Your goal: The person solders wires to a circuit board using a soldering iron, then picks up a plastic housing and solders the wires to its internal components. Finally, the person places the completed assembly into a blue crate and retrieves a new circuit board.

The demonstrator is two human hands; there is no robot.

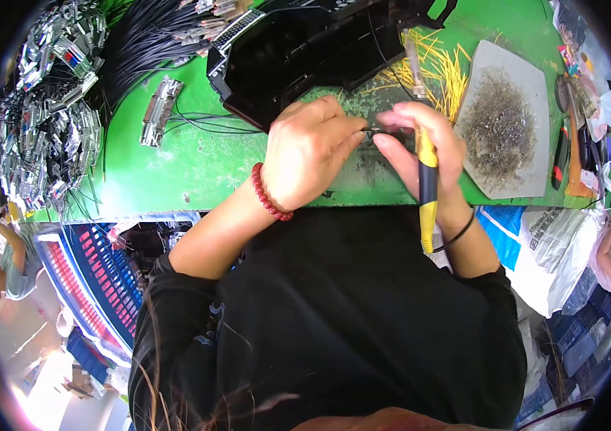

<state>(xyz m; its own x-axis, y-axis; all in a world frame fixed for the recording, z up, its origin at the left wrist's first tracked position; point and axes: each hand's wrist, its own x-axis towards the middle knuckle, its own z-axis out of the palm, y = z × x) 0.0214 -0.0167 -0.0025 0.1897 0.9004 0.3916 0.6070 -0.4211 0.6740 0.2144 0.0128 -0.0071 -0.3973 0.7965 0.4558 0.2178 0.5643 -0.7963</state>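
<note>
My left hand (308,149), a red bead bracelet on its wrist, is closed in a pinch on the end of a thin black cable (369,132). Across from it, my right hand (435,140) carries a yellow-and-black soldering iron (427,183), its handle in the crook of the hand and its metal end pointing away from me. The thumb and fingers of that hand are around the cable tip, slightly blurred; whether they touch it I cannot tell. Black wires run left from my left hand toward a metal connector piece (160,111) on the green table (205,169).
A black plastic housing (305,54) lies beyond my hands. Bundled metal connectors (50,144) and black cables (147,39) fill the left side. Yellow strands (449,79) and a grey board with dark grit (488,183) lie right, with pliers (560,161) beyond. Other people are at both sides.
</note>
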